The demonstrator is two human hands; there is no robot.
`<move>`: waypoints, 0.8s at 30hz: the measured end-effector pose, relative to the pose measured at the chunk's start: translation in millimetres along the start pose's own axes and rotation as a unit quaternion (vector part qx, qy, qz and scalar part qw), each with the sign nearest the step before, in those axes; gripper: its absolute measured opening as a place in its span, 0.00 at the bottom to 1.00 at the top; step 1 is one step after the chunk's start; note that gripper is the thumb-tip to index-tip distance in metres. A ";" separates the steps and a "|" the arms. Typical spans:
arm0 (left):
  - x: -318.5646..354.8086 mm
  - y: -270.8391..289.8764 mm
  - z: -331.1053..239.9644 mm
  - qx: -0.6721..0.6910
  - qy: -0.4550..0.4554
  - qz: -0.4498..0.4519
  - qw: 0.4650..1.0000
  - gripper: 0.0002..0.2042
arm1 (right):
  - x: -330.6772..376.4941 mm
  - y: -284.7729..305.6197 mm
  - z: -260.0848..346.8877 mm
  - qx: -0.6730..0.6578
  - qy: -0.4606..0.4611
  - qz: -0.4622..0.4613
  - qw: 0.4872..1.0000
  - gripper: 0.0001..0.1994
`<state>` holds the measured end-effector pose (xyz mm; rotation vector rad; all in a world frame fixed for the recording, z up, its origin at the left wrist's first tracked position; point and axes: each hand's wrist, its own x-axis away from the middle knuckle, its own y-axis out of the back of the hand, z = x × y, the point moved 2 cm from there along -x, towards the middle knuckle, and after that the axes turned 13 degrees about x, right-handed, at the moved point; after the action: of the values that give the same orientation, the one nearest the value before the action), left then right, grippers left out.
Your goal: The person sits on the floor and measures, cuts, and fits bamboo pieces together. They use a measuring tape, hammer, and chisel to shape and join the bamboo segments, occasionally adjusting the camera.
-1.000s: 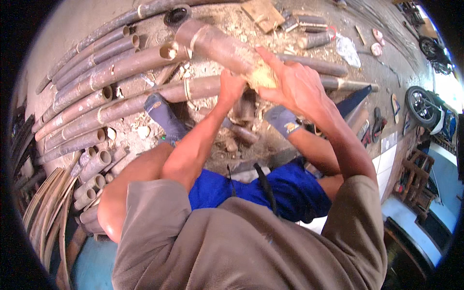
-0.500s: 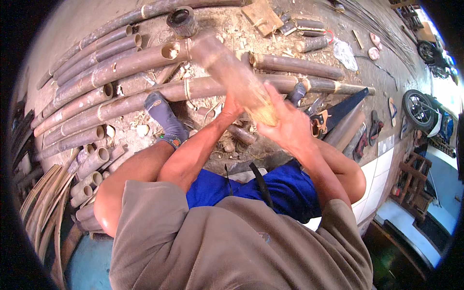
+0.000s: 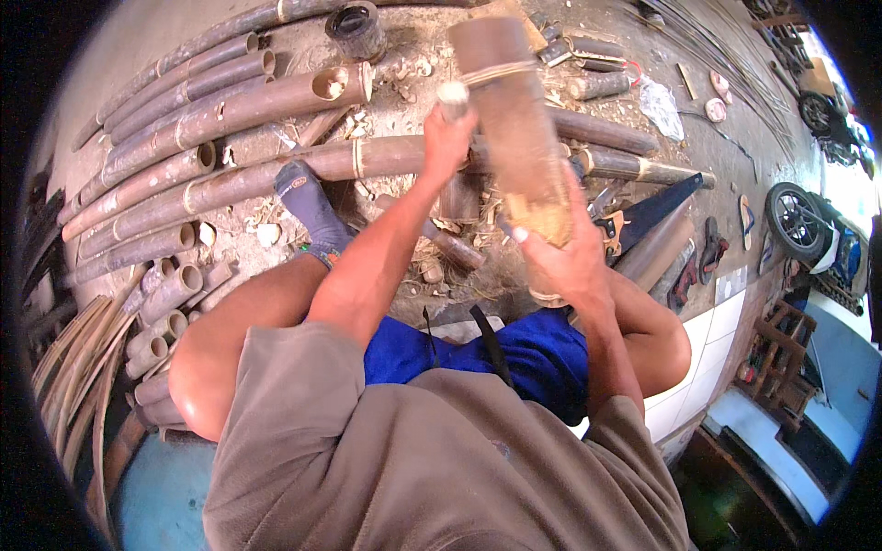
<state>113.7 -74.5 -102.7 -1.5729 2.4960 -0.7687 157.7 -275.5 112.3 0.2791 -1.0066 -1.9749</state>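
Observation:
A thick brown bamboo section stands tilted in front of me, with a pale, stripped yellowish patch near its lower end. My right hand grips it there, thumb across the pale patch. To its left, my left hand is closed around a pale, round-ended handle; what lies below the fist is hard to make out. Beyond the hands a long bamboo pole crosses the floor, and my left foot in a grey sock rests against it.
Several bamboo poles lie at the left, with short tubes and bent strips nearer. A dark can stands among shavings. At right are a handsaw, sandals and a motorcycle wheel.
The bamboo section has swung from leaning left to nearly upright, and its blur has lessened. My left hand has risen, bringing the pale handle end into view. My right hand has shifted slightly right and down.

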 end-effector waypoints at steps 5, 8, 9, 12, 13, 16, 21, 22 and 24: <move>-17.6 -14.9 -59.0 -0.014 0.048 0.021 0.999 0.15 | -2.3 25.3 -6.7 -0.005 -0.061 -0.043 0.997 0.47; -6.1 -16.7 -62.8 -0.031 0.051 0.060 0.996 0.17 | -8.6 25.3 -19.6 -0.054 -0.064 -0.043 0.996 0.46; -5.1 -17.7 -60.9 -0.034 0.059 0.067 0.995 0.17 | -9.9 24.3 -20.5 -0.059 -0.067 -0.042 0.995 0.46; -3.9 -15.8 -53.6 -0.053 0.055 0.071 0.995 0.16 | -15.2 21.7 -12.9 -0.063 -0.072 -0.036 0.995 0.46; -2.8 -17.2 -53.9 -0.043 0.041 0.071 0.996 0.16 | -16.5 21.6 -10.0 -0.056 -0.075 -0.030 0.995 0.45; -2.1 -16.8 -56.2 -0.045 0.032 0.075 0.996 0.16 | -20.5 22.7 -2.8 -0.040 -0.066 -0.020 0.997 0.43; -1.1 -17.7 -57.9 -0.051 0.060 0.091 0.993 0.19 | -28.4 29.5 10.2 -0.032 -0.055 -0.023 0.998 0.45; 0.5 -18.9 -59.9 -0.059 0.061 0.092 0.992 0.19 | -29.4 31.3 12.0 -0.024 -0.049 -0.026 0.998 0.45; 1.1 -16.9 -58.4 -0.068 0.069 0.092 0.991 0.20 | -30.9 33.7 14.5 -0.007 -0.038 -0.032 0.999 0.45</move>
<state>107.5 -60.0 -43.9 -1.3432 2.7978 -0.7179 188.6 -253.0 141.2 0.2329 -1.0418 -2.0630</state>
